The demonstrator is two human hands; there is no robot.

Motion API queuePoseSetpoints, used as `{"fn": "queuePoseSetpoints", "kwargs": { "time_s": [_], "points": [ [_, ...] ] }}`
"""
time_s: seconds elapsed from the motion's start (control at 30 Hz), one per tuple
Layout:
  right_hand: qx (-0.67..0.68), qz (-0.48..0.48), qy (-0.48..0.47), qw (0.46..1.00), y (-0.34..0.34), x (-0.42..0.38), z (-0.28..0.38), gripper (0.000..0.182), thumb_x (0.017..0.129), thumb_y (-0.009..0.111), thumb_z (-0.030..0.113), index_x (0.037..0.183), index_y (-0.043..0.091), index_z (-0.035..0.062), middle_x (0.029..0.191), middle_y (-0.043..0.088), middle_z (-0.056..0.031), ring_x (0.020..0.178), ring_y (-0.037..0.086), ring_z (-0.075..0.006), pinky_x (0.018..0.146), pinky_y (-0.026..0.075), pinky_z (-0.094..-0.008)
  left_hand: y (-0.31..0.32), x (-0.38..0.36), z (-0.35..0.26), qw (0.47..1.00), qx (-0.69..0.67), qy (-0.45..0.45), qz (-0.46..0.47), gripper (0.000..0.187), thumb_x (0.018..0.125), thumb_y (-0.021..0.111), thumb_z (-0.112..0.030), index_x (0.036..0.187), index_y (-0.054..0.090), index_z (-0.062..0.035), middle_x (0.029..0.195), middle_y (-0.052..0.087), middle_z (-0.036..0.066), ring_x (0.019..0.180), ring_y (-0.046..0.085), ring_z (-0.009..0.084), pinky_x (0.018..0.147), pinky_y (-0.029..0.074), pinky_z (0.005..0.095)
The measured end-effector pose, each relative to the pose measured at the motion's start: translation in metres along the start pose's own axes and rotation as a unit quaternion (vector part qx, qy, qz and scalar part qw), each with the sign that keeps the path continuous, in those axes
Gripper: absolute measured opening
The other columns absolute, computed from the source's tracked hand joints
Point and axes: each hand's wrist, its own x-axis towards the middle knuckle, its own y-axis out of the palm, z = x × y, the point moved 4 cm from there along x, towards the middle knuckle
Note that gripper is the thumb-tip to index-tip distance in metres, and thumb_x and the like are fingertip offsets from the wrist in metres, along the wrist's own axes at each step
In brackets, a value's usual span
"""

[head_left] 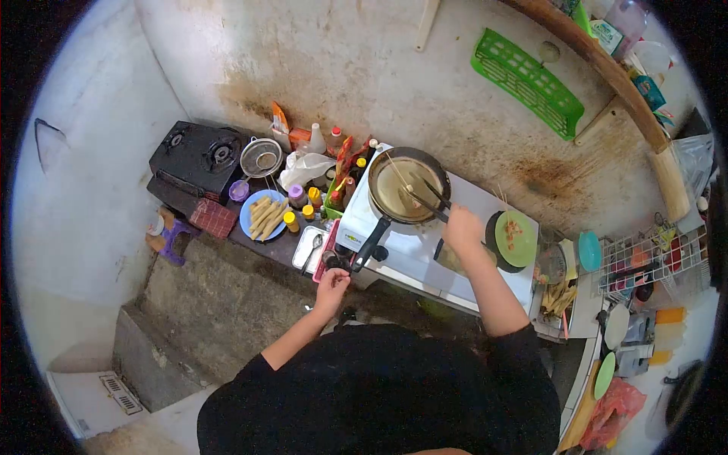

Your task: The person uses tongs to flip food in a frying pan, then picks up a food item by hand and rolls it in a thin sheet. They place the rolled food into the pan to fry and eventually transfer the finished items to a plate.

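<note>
A frying pan (396, 199) with pale liquid, perhaps oil, stands on a white stove (425, 250), its black handle pointing toward the front. My left hand (333, 283) is at the end of that handle, fingers closed around its tip. Dark tongs (432, 203) are in my right hand (462, 229), their tips over the pan near a thin skewer (400, 173) with small pieces on it. Right of my right hand, a green plate (523, 254) bears several small orange-brown pieces on skewers. A flat tray lies partly behind my right forearm.
Left of the stove are a blue plate (247, 221) of pale rolls, yellow-capped bottles (290, 220), a strainer (262, 157), a white tray (303, 246) with a spoon and a black gas stove (199, 157). A wire rack (652, 265) stands at the right.
</note>
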Motion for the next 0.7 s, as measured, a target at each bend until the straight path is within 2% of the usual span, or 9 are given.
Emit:
{"fn": "queuePoseSetpoints", "kwargs": {
  "time_s": [0.03, 0.13, 0.23, 0.33, 0.53, 0.63, 0.7],
  "points": [
    [0.000, 0.018, 0.010, 1.000, 0.004, 0.008, 0.003, 0.033, 0.065, 0.062, 0.020, 0.093, 0.054, 0.0043, 0.084, 0.058, -0.0124, 0.079, 0.059, -0.0285, 0.064, 0.049, -0.0375, -0.002, 0.001, -0.003, 1.000, 0.006, 0.009, -0.002, 0.008, 0.079, 0.054, -0.005, 0.086, 0.050, -0.0040, 0.072, 0.047, -0.003, 0.061, 0.041, 0.0038, 0.054, 0.033, 0.0175],
    [-0.037, 0.051, 0.002, 0.998, 0.015, 0.028, 0.016, 0.028, 0.065, 0.061, 0.018, 0.089, 0.055, 0.0039, 0.086, 0.059, -0.0138, 0.081, 0.059, -0.0291, 0.065, 0.049, -0.0372, -0.005, 0.001, -0.015, 1.000, -0.006, -0.010, 0.014, 0.010, 0.079, 0.053, -0.005, 0.087, 0.049, -0.0031, 0.071, 0.047, -0.001, 0.058, 0.042, 0.0058, 0.054, 0.036, 0.0186],
    [-0.035, -0.031, -0.043, 0.998, 0.017, 0.040, 0.021, 0.010, 0.067, 0.055, 0.008, 0.073, 0.060, 0.0027, 0.079, 0.060, -0.0133, 0.073, 0.061, -0.0290, 0.059, 0.049, -0.0369, -0.013, -0.001, -0.024, 1.000, -0.017, -0.006, 0.010, 0.010, 0.080, 0.052, -0.005, 0.089, 0.048, -0.0025, 0.073, 0.050, 0.001, 0.061, 0.047, 0.0074, 0.057, 0.040, 0.0199],
    [-0.066, -0.075, -0.130, 0.986, 0.011, 0.041, 0.021, 0.011, 0.066, 0.053, 0.005, 0.074, 0.061, 0.0035, 0.076, 0.060, -0.0122, 0.069, 0.061, -0.0277, 0.056, 0.049, -0.0362, -0.024, -0.001, -0.025, 1.000, -0.021, 0.003, 0.001, 0.010, 0.080, 0.052, -0.006, 0.089, 0.048, -0.0026, 0.076, 0.051, 0.001, 0.066, 0.049, 0.0073, 0.060, 0.041, 0.0202],
    [-0.095, -0.155, -0.213, 0.960, -0.003, 0.036, 0.006, 0.011, 0.064, 0.054, 0.004, 0.074, 0.057, 0.0047, 0.073, 0.059, -0.0128, 0.068, 0.060, -0.0277, 0.056, 0.048, -0.0357, -0.046, -0.007, -0.010, 1.000, -0.001, 0.021, -0.014, 0.010, 0.080, 0.053, -0.007, 0.088, 0.049, -0.0025, 0.079, 0.051, 0.000, 0.072, 0.047, 0.0068, 0.065, 0.038, 0.0196],
    [-0.100, -0.078, -0.136, 0.983, -0.022, 0.029, -0.008, 0.023, 0.064, 0.059, 0.013, 0.085, 0.054, 0.0036, 0.078, 0.057, -0.0118, 0.071, 0.058, -0.0284, 0.058, 0.047, -0.0392, -0.051, -0.009, -0.009, 1.000, 0.015, 0.017, -0.021, 0.011, 0.080, 0.053, -0.007, 0.089, 0.049, -0.0024, 0.080, 0.050, -0.001, 0.073, 0.045, 0.0067, 0.067, 0.037, 0.0196],
    [-0.082, -0.059, -0.088, 0.991, -0.029, 0.017, -0.020, 0.021, 0.064, 0.059, 0.013, 0.083, 0.054, 0.0043, 0.077, 0.058, -0.0121, 0.072, 0.058, -0.0287, 0.060, 0.047, -0.0390, -0.051, -0.010, -0.012, 0.999, 0.033, 0.026, -0.024, 0.011, 0.080, 0.053, -0.006, 0.089, 0.049, -0.0026, 0.080, 0.049, -0.001, 0.074, 0.045, 0.0067, 0.067, 0.037, 0.0198]
  ]
}}
